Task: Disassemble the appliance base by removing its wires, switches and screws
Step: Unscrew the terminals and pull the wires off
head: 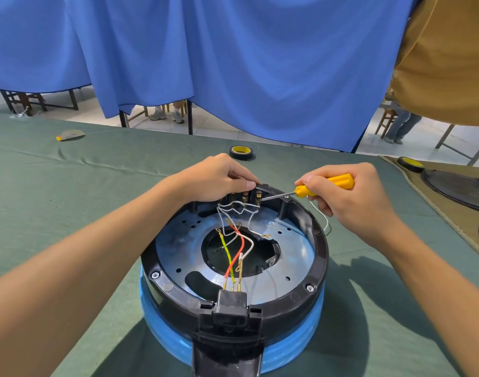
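Note:
The round appliance base [318, 257] lies upside down on the green cloth, a black ring over a blue body with a metal plate inside. Red, yellow-green and white wires [234, 246] run from a black socket [231, 303] at the near rim toward a switch block [242, 195] at the far rim. My left hand [214, 178] grips the far rim at the switch block, thumb pressed on top. My right hand [350, 197] holds a yellow-handled screwdriver [325, 185], whose tip touches a brass terminal on the switch block. Hex screws [309, 288] sit in the ring.
A black tape roll with a yellow core [241, 152] lies behind the base. A second roll [411, 163] and a dark cover plate [458, 190] rest on a brown mat at right. A small part [69, 135] lies far left. Blue curtain hangs behind the table.

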A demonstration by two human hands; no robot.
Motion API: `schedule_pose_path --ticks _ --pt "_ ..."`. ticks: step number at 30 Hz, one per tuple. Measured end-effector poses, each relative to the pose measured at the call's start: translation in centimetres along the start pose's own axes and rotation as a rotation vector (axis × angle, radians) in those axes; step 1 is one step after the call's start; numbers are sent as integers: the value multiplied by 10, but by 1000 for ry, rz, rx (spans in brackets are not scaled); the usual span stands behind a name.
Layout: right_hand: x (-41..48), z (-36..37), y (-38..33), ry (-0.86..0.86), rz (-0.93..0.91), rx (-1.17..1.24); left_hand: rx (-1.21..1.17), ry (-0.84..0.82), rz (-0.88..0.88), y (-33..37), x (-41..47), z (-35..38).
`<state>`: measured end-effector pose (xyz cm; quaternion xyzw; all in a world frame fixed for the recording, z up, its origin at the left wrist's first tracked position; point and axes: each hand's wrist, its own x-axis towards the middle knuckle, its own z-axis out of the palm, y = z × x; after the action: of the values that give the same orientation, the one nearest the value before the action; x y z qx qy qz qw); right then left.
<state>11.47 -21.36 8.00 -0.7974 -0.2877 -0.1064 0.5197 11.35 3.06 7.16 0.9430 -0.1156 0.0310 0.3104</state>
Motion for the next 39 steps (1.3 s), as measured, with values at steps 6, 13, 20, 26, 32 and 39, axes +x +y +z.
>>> schedule_pose_path --ticks 6,13,20,26,32,39 --pt "2 0 1 -11 -43 -102 28 -8 3 4 -1 -2" --pt "8 -2 -14 -72 -111 -279 37 6 24 3 2 0" --pt "42 2 -33 -192 26 -285 51 10 54 6 2 0" --pt "77 -1 -29 -303 233 -130 27 19 22 7 1 -1" --pt "68 -7 -15 -290 268 15 31 18 9 4 3 -2" --pt "28 -12 -19 -215 -79 -296 25 9 27 6 2 -1"
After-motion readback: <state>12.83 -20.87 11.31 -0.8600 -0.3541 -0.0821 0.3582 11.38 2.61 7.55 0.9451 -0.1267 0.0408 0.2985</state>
